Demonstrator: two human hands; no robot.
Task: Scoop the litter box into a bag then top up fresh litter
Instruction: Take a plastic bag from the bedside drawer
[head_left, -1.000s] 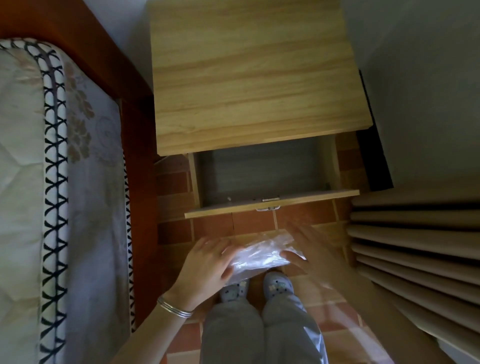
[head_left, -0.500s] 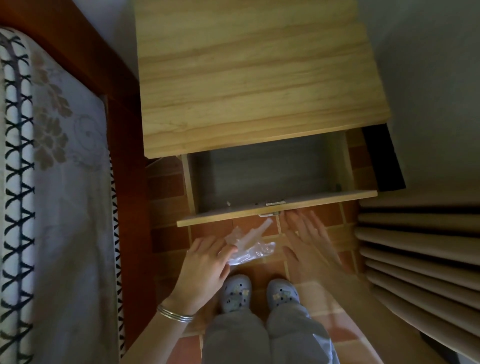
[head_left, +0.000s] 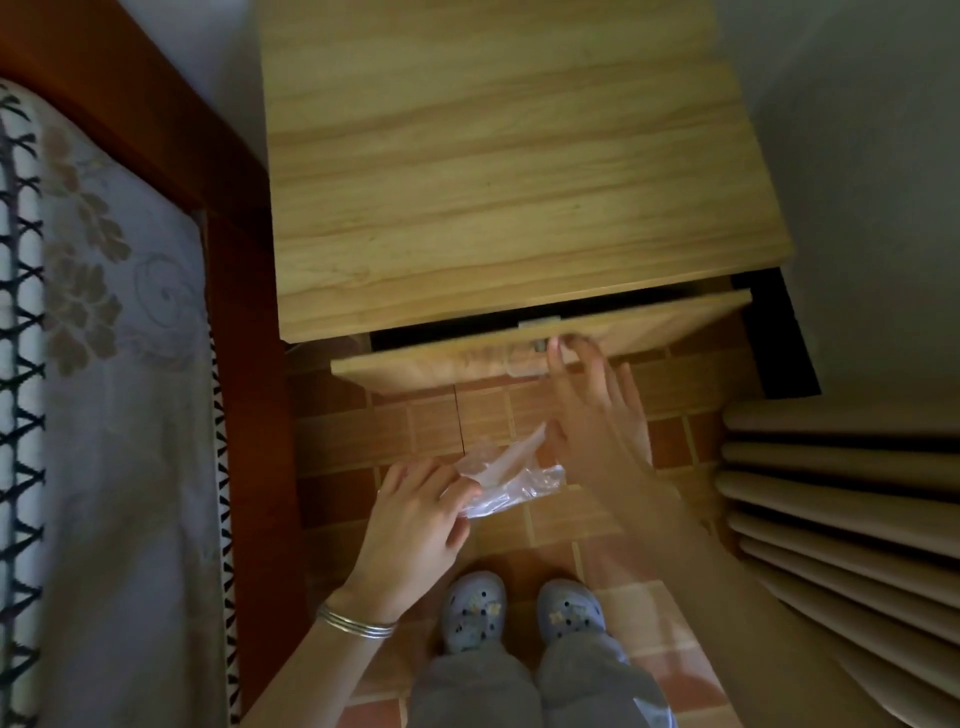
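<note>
Clear bag (head_left: 506, 480) in left hand (head_left: 415, 530), right hand (head_left: 597, 415) touching drawer (head_left: 441, 358).

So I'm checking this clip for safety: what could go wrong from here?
The right hand presses the drawer front with straight fingers, close to the narrow gap under the nightstand top; a fingertip could get nipped. The left hand pinches the plastic bag at one end only, so it might slip.

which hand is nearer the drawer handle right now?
Right. The right hand has its fingers at the drawer front, right beside the drawer handle. The left hand is well below it, over the floor tiles, pinching the plastic bag.
</note>
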